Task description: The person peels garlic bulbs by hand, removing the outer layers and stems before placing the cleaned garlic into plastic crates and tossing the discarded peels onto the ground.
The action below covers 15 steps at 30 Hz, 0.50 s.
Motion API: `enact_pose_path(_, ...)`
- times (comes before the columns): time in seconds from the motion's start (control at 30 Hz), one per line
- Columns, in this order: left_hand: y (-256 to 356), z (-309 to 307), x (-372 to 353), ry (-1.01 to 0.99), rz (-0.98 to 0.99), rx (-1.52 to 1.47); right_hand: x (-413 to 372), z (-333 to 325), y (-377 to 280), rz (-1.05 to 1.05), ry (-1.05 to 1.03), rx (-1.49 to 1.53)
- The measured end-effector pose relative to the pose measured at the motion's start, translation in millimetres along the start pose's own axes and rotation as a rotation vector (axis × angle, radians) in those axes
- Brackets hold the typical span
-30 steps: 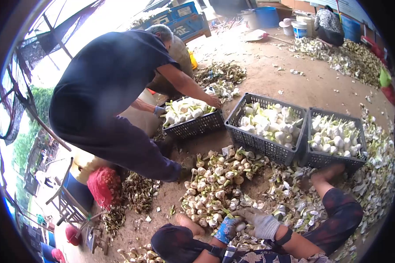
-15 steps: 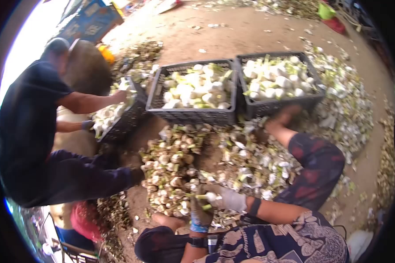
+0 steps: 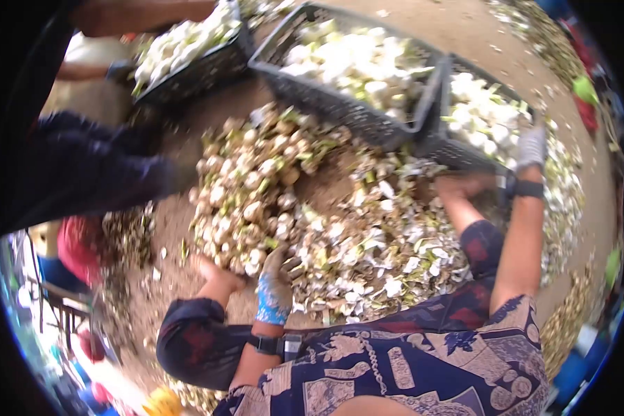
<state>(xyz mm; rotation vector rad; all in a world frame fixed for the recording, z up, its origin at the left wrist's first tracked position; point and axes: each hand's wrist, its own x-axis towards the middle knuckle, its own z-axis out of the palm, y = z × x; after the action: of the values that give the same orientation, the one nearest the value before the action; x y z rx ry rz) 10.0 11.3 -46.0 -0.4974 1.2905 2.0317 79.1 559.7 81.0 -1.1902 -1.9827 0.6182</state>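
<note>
My left hand (image 3: 276, 286), in a soiled glove with a blue patterned cuff, reaches to the near edge of a pile of untrimmed garlic bulbs (image 3: 253, 180). Its fingers look stretched out and apart, with nothing visible in them. Over at the right, my right hand (image 3: 532, 148) in a pale glove is at the near right corner of a dark plastic crate (image 3: 457, 154). White garlic bulbs (image 3: 489, 111) fill that crate. Blur smears the right fingers, so I cannot make out their pose or whether they hold a bulb.
A second dark crate (image 3: 340, 104) of white garlic stands left of the first. Beyond it, a third crate (image 3: 194, 69) sits by another person's arm and dark-trousered leg (image 3: 97, 173). Peeled skins and stalks (image 3: 388, 256) cover the ground between my legs.
My right hand, which held a white garlic bulb beside my left hand, has swung out to the right crate. My left hand has separated from it and reaches to the pile. The view has shifted.
</note>
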Motion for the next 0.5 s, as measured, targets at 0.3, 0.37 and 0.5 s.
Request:
enact_pose_path(0.3,20,-15,-18,0.124,-0.109,0.206,-252,266,-114,-0.413,-1.047,-0.461)
enact_pose_path(0.37,13,-23,-15,0.068,-0.055,0.296,-274,325,-95,-0.062,-1.175,-0.36)
enact_pose_path(0.5,-3,-34,-18,0.043,0.14,0.513,-315,359,-58,-0.019,-0.904,-0.062)
